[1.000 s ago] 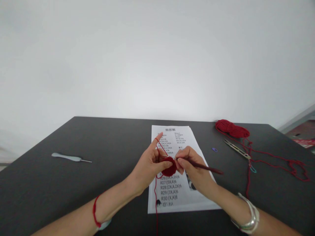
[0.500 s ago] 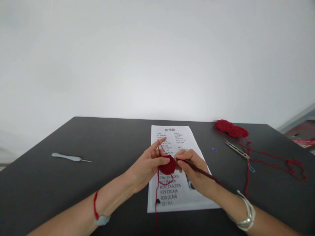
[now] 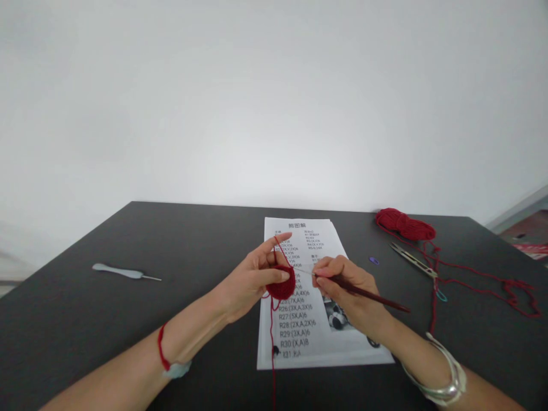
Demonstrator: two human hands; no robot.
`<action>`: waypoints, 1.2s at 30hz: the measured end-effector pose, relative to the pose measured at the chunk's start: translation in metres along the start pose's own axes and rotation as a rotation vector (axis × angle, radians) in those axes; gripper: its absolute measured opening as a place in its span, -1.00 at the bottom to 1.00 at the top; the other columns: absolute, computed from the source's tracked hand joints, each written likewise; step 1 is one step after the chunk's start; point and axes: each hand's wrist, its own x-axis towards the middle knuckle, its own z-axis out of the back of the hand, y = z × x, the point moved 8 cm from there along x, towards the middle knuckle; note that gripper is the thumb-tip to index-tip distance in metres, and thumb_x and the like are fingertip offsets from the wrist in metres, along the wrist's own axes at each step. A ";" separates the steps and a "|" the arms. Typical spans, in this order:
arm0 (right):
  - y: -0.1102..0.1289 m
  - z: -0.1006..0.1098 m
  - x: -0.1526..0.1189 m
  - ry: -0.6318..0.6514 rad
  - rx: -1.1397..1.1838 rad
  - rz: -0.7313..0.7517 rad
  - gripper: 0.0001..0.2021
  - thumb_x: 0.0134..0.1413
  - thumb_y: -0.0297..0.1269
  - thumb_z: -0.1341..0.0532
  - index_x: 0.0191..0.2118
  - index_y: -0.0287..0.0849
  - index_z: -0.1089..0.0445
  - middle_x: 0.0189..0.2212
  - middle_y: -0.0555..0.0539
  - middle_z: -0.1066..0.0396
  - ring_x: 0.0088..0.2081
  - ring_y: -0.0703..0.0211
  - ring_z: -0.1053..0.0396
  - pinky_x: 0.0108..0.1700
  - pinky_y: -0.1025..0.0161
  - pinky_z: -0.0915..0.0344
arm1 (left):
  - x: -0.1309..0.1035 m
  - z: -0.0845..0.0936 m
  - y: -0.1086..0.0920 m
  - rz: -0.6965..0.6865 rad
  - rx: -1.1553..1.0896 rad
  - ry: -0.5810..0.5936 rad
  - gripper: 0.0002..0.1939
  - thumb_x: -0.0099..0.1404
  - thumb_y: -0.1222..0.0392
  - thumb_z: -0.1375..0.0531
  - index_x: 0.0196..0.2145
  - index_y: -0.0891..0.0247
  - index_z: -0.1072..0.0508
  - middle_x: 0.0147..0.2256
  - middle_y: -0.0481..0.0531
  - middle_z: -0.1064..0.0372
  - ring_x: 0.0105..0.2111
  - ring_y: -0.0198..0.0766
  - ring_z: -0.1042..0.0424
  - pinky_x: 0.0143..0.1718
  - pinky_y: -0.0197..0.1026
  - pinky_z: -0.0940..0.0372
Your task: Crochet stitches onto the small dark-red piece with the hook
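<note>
My left hand (image 3: 257,274) pinches a small round piece of red crochet (image 3: 281,283) between thumb and fingers. Its index finger is stretched out, with red yarn (image 3: 272,337) looped over it and hanging down past the table's near edge. In my right hand (image 3: 346,285) is a crochet hook with a dark reddish-brown handle (image 3: 377,297), held like a pen. The hook's thin metal shaft points left and its tip meets the upper edge of the crochet piece. Both hands are above a printed pattern sheet (image 3: 295,362), hiding part of its text.
A grey-handled crochet hook (image 3: 117,270) lies on the dark table (image 3: 192,240) at left. At right are a red yarn skein (image 3: 405,224), a purple stitch marker (image 3: 374,260), metal thread snips (image 3: 413,261), a teal stitch marker (image 3: 441,295) and loose yarn strands. A white wall stands behind.
My right hand has moved right, so more of the hook's shaft shows. My left hand and the crochet piece have shifted slightly left, and the piece is turned a little.
</note>
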 end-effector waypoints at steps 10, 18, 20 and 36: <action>0.001 0.005 0.003 0.100 0.058 -0.087 -0.95 0.01 -0.38 -0.31 -0.40 -0.10 -0.44 -0.45 -0.01 -0.39 -0.52 0.29 -0.23 -0.52 0.30 -0.13 | 0.000 -0.001 0.001 0.082 0.030 0.107 -0.38 -0.01 0.46 -0.26 0.05 0.20 -0.35 -0.46 -0.10 -0.32 -0.51 -0.39 -0.28 -0.48 -0.31 -0.11; -0.018 -0.009 0.009 0.112 0.498 -0.387 -0.84 -0.08 -0.31 -0.36 -0.49 -0.19 -0.37 -0.62 0.02 -0.39 -0.67 0.38 -0.18 -0.65 0.42 -0.02 | -0.001 -0.009 0.001 0.055 0.049 0.109 -0.46 -0.01 0.47 -0.26 -0.02 0.23 -0.39 -0.47 -0.10 -0.36 -0.49 -0.39 -0.33 -0.42 -0.30 -0.19; -0.025 -0.017 0.007 0.076 0.616 -0.482 -0.84 -0.07 -0.33 -0.36 -0.48 -0.20 -0.36 -0.64 0.04 -0.39 -0.68 0.41 -0.18 -0.66 0.46 -0.04 | -0.002 -0.007 -0.004 -0.049 0.124 0.005 -0.45 0.01 0.46 -0.27 0.00 0.23 -0.36 -0.48 -0.13 -0.33 -0.46 -0.38 -0.33 -0.34 -0.27 -0.21; -0.027 -0.020 0.007 -0.038 0.632 -0.404 -0.88 0.02 -0.34 -0.30 -0.45 -0.18 -0.34 -0.57 0.05 -0.40 -0.56 0.35 -0.29 -0.38 0.27 -0.45 | -0.005 -0.003 -0.004 -0.157 0.175 -0.155 -0.56 0.08 0.38 -0.26 -0.05 0.26 -0.35 -0.48 -0.13 -0.32 -0.46 -0.37 -0.31 -0.38 -0.27 -0.22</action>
